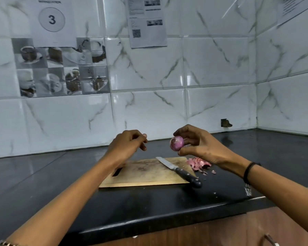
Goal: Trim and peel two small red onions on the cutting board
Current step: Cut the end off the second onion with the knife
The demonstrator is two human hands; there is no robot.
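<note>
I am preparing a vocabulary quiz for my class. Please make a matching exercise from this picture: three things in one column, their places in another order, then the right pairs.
Things:
1. red onion
2. knife
3. onion peels

Places:
A. heaped on the dark counter, beside the board
B. held in the right hand, in the air
C. lying on the cutting board

Pairs: 1-B; 2-C; 3-A

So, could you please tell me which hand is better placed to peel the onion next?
Left, probably. The right hand grips the onion in the air, while the left hand hovers beside it at similar height, fingers curled, holding nothing visible.
</note>
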